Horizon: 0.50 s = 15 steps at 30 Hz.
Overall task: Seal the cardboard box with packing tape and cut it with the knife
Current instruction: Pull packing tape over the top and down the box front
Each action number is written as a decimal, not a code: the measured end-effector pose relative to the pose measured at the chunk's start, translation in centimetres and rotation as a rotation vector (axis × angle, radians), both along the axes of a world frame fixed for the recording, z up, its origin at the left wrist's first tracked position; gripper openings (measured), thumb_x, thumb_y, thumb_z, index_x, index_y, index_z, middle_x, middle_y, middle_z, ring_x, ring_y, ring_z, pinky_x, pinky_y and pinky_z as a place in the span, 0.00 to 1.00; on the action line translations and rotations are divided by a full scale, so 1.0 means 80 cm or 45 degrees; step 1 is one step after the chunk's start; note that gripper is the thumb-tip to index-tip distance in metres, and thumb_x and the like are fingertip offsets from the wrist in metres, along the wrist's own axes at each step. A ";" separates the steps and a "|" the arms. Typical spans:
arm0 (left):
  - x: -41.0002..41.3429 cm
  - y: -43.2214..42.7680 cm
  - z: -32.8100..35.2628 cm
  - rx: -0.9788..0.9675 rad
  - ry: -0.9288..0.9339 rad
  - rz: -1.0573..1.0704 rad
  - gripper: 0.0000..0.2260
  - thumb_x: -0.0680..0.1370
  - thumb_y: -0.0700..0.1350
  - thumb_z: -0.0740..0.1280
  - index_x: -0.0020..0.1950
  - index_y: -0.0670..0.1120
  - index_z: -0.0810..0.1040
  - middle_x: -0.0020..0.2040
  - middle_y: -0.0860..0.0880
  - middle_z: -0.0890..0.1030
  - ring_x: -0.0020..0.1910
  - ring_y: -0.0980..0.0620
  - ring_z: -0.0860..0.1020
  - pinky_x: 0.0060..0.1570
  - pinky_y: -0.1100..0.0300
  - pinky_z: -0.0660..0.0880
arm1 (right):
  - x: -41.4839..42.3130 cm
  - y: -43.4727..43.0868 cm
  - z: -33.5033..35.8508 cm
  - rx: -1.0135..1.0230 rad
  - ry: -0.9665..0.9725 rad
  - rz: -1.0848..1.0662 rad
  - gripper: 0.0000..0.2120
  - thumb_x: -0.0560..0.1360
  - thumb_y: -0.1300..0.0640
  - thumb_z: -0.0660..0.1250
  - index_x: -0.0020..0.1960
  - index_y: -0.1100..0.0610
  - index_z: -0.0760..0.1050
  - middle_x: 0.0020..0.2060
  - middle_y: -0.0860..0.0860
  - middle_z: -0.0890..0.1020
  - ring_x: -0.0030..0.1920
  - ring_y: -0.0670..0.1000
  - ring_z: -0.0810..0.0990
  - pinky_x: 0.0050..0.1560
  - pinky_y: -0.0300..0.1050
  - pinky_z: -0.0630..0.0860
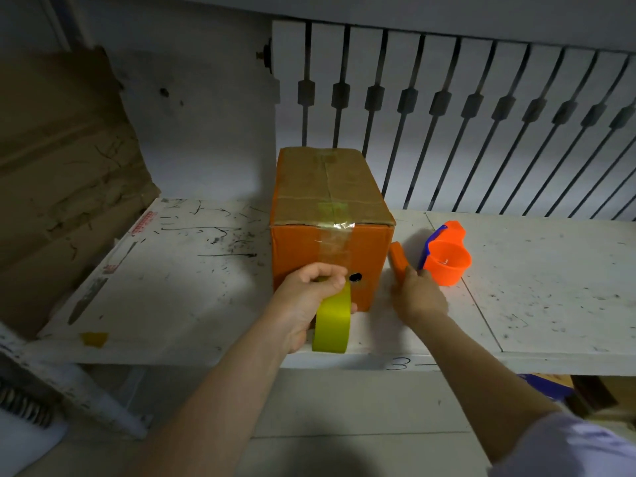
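Box (330, 215) lengthwise away; knife (397, 261) apparently upright.

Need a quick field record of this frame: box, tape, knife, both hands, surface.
box: orange cardboard box upright on white table, clear tape already over the top seam and down the front
tape: yellow-green tape roll at the box's front face
left hand: left hand grips the roll
right hand: right hand holds orange knife, blade not visible
other: orange tape dispenser right of box
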<state>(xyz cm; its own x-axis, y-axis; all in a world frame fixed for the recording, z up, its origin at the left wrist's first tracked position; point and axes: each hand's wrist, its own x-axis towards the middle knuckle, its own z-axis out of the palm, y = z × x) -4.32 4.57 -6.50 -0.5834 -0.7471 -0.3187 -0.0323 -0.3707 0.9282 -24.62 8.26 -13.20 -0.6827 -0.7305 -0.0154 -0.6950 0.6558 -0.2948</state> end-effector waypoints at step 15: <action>-0.006 0.005 0.004 0.095 0.059 0.082 0.11 0.76 0.39 0.66 0.57 0.47 0.74 0.52 0.42 0.81 0.40 0.43 0.84 0.42 0.50 0.81 | 0.028 0.017 0.035 -0.295 -0.930 -0.331 0.08 0.78 0.64 0.54 0.51 0.66 0.71 0.43 0.59 0.76 0.37 0.54 0.77 0.37 0.47 0.75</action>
<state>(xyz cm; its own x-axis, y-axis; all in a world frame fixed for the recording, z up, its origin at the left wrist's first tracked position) -4.78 4.97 -6.14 -0.5501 -0.7590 -0.3484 0.0362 -0.4385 0.8980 -22.40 9.58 -10.36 -0.7074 -0.5889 -0.3909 -0.1080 0.6366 -0.7636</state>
